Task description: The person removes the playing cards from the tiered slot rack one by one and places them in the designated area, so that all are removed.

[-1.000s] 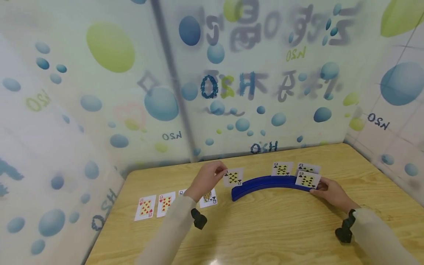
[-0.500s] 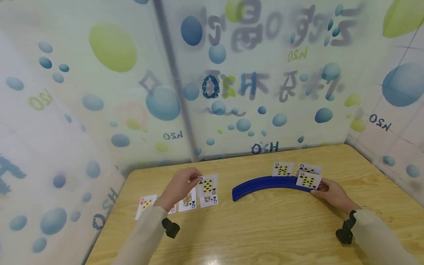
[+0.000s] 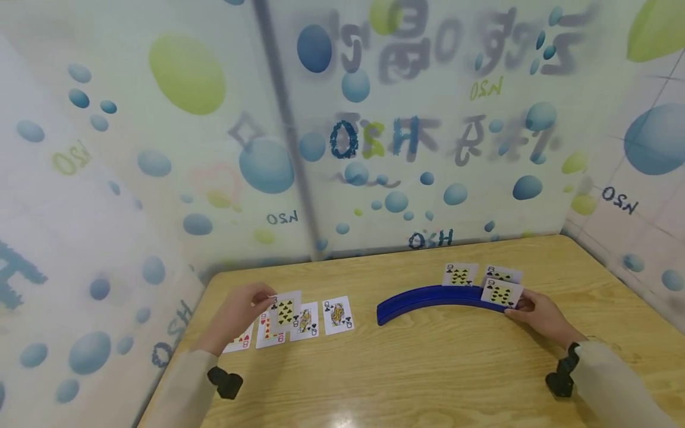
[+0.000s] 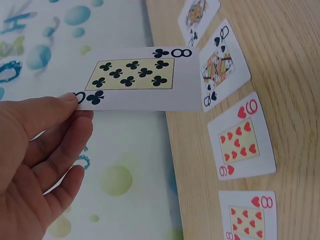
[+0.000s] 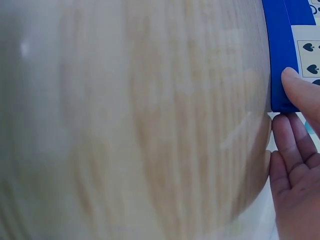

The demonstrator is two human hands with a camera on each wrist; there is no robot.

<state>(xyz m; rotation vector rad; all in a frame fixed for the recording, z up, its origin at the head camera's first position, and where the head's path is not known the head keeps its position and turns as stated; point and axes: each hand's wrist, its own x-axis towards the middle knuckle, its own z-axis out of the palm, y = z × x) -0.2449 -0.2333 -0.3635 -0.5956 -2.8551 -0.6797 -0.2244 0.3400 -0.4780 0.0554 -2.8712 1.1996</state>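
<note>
Far left on the wooden table point(image 3: 407, 374), the eight of hearts point(image 4: 248, 217) peeks out from behind the left hand point(image 3: 238, 309), and that hand has thumb and fingers pinched on the eight of clubs point(image 3: 285, 312), raised over the nine of hearts point(image 4: 245, 140)! Next along, queen of spades point(image 3: 305, 321), queen of clubs point(image 3: 338, 315), both face up. Across to the curved blue holder point(image 3: 407, 302): a black nine point(image 3: 460, 275) stands at the far side, then a black eight point(image 3: 503, 271) behind the nine of spades point(image 3: 501, 293), and the right hand point(image 3: 546, 318) grips the holder's right end.
</note>
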